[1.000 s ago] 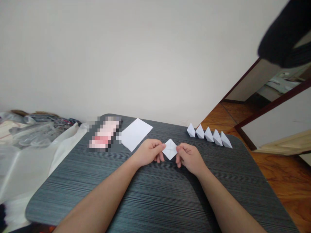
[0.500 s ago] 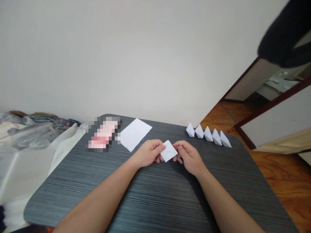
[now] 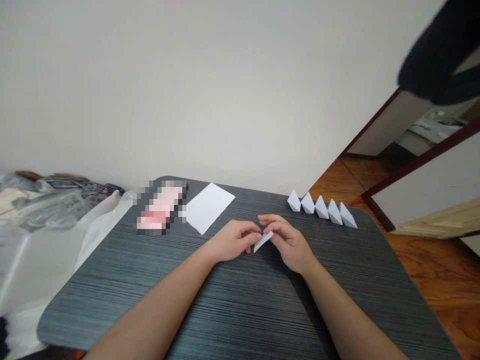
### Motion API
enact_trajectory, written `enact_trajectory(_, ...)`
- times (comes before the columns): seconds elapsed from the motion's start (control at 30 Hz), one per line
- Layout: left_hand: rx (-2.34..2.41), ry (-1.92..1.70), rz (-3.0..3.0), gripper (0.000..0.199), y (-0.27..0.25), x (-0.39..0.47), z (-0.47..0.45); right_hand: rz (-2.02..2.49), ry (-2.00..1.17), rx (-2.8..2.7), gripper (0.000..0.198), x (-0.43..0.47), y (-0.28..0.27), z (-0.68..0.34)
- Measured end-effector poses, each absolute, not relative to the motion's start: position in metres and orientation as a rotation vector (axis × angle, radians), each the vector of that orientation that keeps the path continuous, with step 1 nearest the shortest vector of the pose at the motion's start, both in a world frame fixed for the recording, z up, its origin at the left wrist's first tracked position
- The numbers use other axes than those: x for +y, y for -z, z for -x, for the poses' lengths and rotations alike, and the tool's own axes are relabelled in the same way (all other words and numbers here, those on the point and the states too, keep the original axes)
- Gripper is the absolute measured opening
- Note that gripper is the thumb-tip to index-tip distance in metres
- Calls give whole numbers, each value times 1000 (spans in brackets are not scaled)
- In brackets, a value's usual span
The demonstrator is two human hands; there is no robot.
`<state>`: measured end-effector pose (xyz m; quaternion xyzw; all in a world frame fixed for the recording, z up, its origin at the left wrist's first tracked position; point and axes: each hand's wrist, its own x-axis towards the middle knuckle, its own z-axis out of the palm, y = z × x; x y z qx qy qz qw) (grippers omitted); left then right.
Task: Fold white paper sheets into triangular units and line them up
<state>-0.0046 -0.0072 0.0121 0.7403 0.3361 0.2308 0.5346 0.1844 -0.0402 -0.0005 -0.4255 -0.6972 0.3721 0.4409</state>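
A small piece of folded white paper point(image 3: 263, 241) is held between my two hands over the middle of the dark table point(image 3: 240, 310). It is tilted so that only a narrow strip of it shows. My left hand point(image 3: 235, 241) pinches its left side with thumb and fingers. On the other side, my right hand point(image 3: 288, 241) grips the right end between thumb and fingertips, the fingers curving over the top. Part of the paper is hidden behind the fingers.
Several folded white paper shapes point(image 3: 321, 207) stand in a row at the table's back right. White sheets point(image 3: 210, 207) lie at the back, beside a blurred-out flat item point(image 3: 159, 207). Plastic-wrapped things point(image 3: 56, 210) are heaped left of the table. A wall rises behind.
The folded paper has turned from showing its flat diamond face to showing a thin, slanted edge. My right fingers have moved left over it, and the hands are closer together.
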Motion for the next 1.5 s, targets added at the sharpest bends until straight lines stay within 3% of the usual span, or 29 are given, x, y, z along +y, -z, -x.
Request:
enact_trajectory(0.33, 823, -554, -1664, 44, -2, -4, 6, 1153, -829, -1790, 25, -38, 4, -189)
enact_trajectory(0.6, 927, -544, -1673, 36, -1, -4, 6, 1291, -1005, -1617, 29, -38, 15, -185)
enact_trajectory(0.73, 970, -599, -1586, 37, 4, -1, 7, 1371, -1054, -1585, 17, -38, 15, -187)
enact_trajectory(1.0, 1006, -596, -1629, 40, 6, -2, 6, 1527, -1005, -1593, 26, -39, 12, -188)
enact_trajectory(1.5, 1012, -579, -1726, 39, -1, -3, 7, 1527, -972, -1627, 25, -39, 8, -189)
